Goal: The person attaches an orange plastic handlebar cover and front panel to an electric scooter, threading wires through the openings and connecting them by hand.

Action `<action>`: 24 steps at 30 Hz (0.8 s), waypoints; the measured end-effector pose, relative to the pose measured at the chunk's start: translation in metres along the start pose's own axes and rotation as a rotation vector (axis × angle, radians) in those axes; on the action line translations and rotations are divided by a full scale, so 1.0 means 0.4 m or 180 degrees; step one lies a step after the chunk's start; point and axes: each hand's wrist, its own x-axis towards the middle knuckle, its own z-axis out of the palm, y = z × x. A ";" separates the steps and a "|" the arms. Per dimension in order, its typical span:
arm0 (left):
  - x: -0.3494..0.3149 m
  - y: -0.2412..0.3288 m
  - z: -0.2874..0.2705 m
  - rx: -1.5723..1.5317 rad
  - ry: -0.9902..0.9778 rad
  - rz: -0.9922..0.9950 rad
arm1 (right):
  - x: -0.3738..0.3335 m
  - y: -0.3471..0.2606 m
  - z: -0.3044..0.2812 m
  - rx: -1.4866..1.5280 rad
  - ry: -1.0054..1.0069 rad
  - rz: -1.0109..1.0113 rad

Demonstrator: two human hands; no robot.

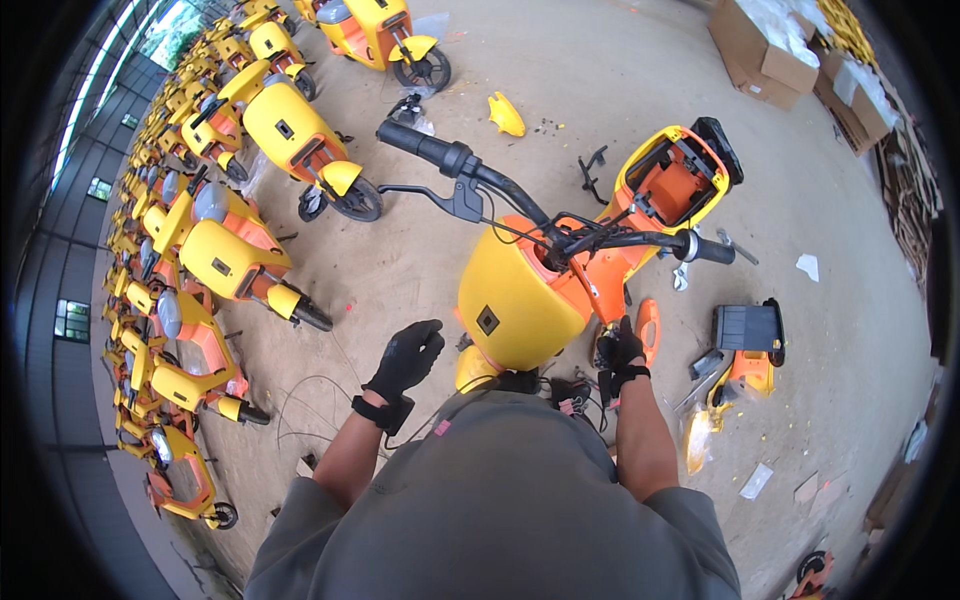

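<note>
A yellow and orange scooter (520, 300) stands right in front of me. Its black handlebar (510, 190) spans above the yellow front panel, with a brake lever (425, 195) on the left side. My left hand (405, 358), in a black glove, hovers left of the front panel, apart from it. Its fingers are loosely bent with nothing seen in them. Also gloved in black, my right hand (624, 348) is at the lower right of the scooter, by the orange panel (602, 288). Its fingers are closed around something small that I cannot make out.
Rows of similar scooters (235, 260) fill the left side. A yellow cover (506, 115) lies beyond the handlebar. To the right are a dark grey box (748, 328), orange and yellow parts, and scraps. Cardboard boxes (762, 55) stand at the far right. Thin cable (290, 405) loops by my left arm.
</note>
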 end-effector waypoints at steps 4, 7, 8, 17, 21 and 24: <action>-0.058 -0.054 -0.048 0.0078 0.0232 -0.0230 | 0.077 0.022 0.007 0.0488 0.0098 0.0248; -0.094 -0.053 -0.081 0.0272 0.0287 -0.0611 | 0.146 0.042 -0.002 0.1000 -0.0527 0.0520; -0.104 -0.074 -0.084 0.0287 0.0343 -0.0644 | 0.171 0.052 -0.010 0.1050 -0.0662 0.0535; -0.062 -0.051 -0.104 0.0252 0.0291 -0.0634 | 0.292 0.062 -0.038 0.1518 -0.1081 0.0388; -0.027 -0.045 -0.115 0.0569 0.0342 0.0004 | 0.245 0.030 0.017 0.0930 -0.0623 0.0340; -0.015 -0.021 -0.127 0.0553 0.0326 0.0077 | 0.120 -0.039 0.115 0.1219 -0.0277 0.0507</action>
